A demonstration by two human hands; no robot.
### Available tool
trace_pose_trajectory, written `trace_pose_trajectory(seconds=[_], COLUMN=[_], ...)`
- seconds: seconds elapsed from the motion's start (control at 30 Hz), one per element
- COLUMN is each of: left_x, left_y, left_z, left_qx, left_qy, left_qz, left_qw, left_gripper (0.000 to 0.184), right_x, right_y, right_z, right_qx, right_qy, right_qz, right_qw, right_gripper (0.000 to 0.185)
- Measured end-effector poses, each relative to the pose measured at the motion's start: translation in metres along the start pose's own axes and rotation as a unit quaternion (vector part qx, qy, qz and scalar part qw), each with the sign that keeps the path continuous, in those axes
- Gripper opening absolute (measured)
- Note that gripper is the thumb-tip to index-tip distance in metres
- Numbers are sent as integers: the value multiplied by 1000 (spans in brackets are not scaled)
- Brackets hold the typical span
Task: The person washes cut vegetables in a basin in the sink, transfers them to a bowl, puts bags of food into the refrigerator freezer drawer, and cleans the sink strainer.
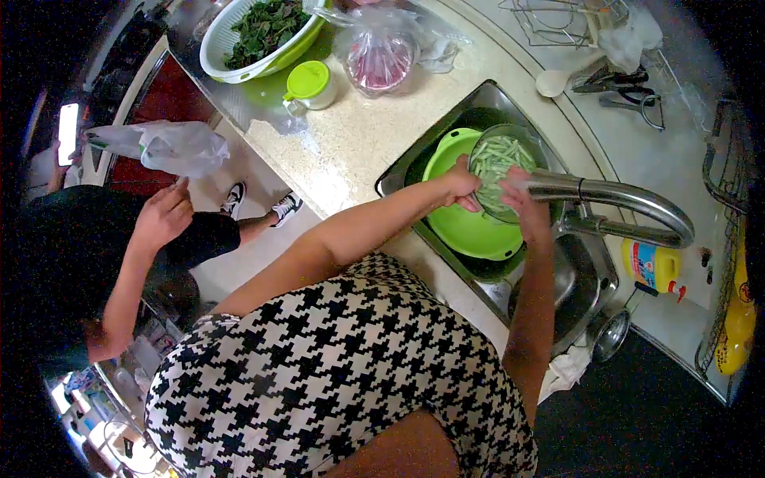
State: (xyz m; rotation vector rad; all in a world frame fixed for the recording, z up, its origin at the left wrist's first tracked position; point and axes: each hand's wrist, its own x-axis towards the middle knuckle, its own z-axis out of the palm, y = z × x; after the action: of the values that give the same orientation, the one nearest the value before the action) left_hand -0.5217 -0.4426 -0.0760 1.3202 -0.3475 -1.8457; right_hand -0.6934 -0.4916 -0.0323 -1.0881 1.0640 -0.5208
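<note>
Cut green beans (496,159) fill a clear round bowl (480,142) above the sink. My left hand (460,188) grips the bowl's near left rim. On the bowl's right side, beneath the faucet head, my right hand (526,201) touches the beans and rim; its fingertips are partly lost among the beans. Under the bowl sits a larger green basin (470,237) in the left part of the metal sink (488,97). The curved metal faucet (629,199) reaches over the right edge of the bowl.
Leafy greens lie in a white-and-green colander (215,56) beside a green-lidded container (311,84) and a bagged pink item (379,65). A yellow bottle (655,266) stands behind the sink. Another person (88,239) with a phone and plastic bag (179,148) stands at left.
</note>
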Motion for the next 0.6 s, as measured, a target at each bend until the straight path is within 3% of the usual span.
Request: trace_pose_trajectory(seconds=[0.13, 0.23, 0.33, 0.43, 0.53, 0.57, 0.6], left_x=[-12, -5, -3, 24, 10, 9, 8], left_y=[7, -1, -2, -25, -13, -13, -11], left_z=[0, -3, -3, -14, -9, -10, -11], left_qx=[2, -12, 4, -7, -8, -14, -20], left_qy=[17, 3, 10, -12, 2, -8, -18], left_qz=[-20, -1, 8, -21, -11, -15, -16], left_qw=[1000, 1000, 1000, 1000, 1000, 1000, 1000], left_gripper=[65, 65, 66, 67, 70, 70, 71], right_x=[-6, -6, -7, -12, 5, -3, -6], right_y=[-15, -7, -15, -2, 17, 6, 4], right_z=[10, 1, -1, -19, -44, -34, -38], right_qx=[-53, -4, -54, 64, -8, 110, 82], right_qy=[31, -2, 34, 7, 75, 91, 106], right_qz=[-8, -43, -5, -78, -107, -115, -127], right_qw=[998, 999, 998, 995, 991, 983, 983], right_gripper=[43, 45, 44, 39, 34, 29, 28])
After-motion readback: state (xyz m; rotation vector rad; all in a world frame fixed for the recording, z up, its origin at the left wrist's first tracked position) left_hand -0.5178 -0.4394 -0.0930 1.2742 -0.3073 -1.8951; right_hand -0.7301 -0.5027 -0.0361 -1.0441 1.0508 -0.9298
